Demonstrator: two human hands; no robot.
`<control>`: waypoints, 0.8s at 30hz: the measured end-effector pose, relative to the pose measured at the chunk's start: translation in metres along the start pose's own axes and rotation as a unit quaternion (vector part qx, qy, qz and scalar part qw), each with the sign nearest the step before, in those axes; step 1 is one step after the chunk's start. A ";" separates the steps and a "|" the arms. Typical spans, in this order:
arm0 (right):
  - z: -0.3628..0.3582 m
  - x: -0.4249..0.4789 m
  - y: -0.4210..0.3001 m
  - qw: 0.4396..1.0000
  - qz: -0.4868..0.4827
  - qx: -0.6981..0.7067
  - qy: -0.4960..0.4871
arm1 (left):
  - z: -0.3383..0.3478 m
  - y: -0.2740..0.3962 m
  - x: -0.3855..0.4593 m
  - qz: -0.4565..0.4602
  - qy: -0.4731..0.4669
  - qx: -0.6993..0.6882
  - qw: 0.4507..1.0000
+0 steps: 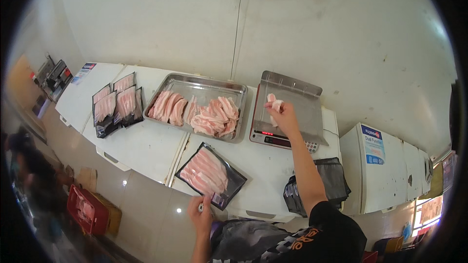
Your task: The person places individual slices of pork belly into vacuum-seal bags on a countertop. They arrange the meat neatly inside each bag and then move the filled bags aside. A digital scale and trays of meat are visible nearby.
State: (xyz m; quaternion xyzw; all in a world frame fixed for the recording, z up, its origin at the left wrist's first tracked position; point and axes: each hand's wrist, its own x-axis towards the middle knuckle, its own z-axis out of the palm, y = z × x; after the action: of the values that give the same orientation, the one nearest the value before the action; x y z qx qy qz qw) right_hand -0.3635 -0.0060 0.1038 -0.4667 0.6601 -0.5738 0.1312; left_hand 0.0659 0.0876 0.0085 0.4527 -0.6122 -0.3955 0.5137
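My right hand (283,117) pinches a slice of raw pork belly (271,98) over the metal pan (299,107) of a digital scale (268,138). A red readout is lit on the scale, partly hidden by my forearm. My left hand (200,213) is curled at the near edge of a black-backed clear plastic pouch (234,180), and a small pale and dark thing shows at its fingers. Whether it grips the pouch is unclear. Pork belly slices (204,166) lie side by side within that pouch. Beyond it, a stainless steel tray (204,84) holds more slices (214,118) in loose heaps.
Several filled pouches (126,100) lie overlapping left of the tray. Under my right forearm is a stack of black pouches (331,175). The white chest freezers (157,157) form the work surface against a wall (164,25). A red crate (82,208) stands on the floor.
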 end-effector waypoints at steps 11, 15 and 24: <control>0.027 -0.208 -0.062 0.936 0.157 0.258 -0.179 | 0.103 0.072 0.013 -0.097 -0.222 -0.292 0.925; 0.011 -0.234 -0.095 0.988 0.090 0.091 -0.087 | 0.096 0.055 0.005 -0.238 -0.313 -0.296 0.871; -0.010 -0.227 -0.096 0.986 -0.090 -0.102 -0.094 | 0.090 0.076 -0.002 -0.231 -0.386 -0.262 0.854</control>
State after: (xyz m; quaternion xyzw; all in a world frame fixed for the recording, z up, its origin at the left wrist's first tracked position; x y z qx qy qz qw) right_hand -0.2054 0.1833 0.1095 -0.5875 0.6551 -0.4661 0.0920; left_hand -0.0343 0.1124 0.0662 0.2408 -0.5126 -0.7917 0.2292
